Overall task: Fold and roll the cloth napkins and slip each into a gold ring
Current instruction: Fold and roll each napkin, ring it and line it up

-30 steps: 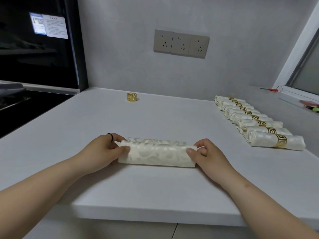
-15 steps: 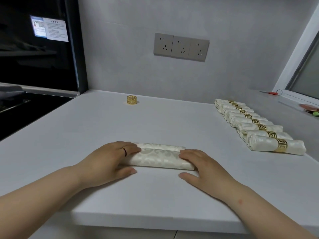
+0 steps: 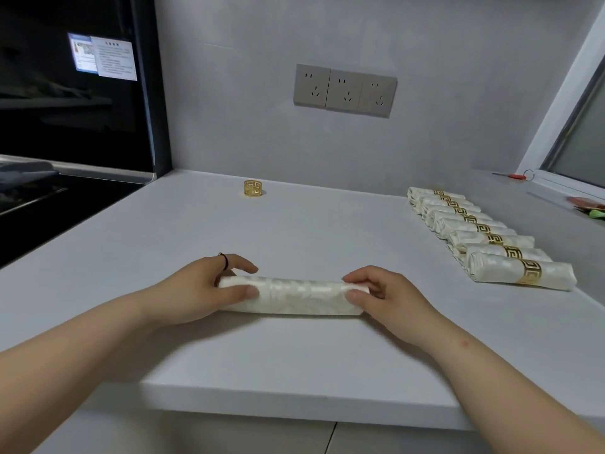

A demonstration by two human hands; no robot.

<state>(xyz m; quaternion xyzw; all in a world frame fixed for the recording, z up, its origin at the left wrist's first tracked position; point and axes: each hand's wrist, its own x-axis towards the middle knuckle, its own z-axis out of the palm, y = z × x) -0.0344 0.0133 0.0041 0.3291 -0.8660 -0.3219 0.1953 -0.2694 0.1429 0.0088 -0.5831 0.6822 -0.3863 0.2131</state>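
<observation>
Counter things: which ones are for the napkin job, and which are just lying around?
For the job: rolled napkin, gripped at its ends by the left hand and right hand; loose gold ring near the wall; row of ringed napkins on the right.
Just lying about: wall sockets; red-handled item on the sill; red and green bits at the far right.

You're in a home kitchen: the white counter (image 3: 294,224) runs to a black hob (image 3: 39,194) on your left, a glossy dark appliance (image 3: 49,126) with a label (image 3: 113,59) stands behind it, three sockets (image 3: 345,90) sit in the grey wall, and a window (image 3: 579,149) is on your right.
</observation>
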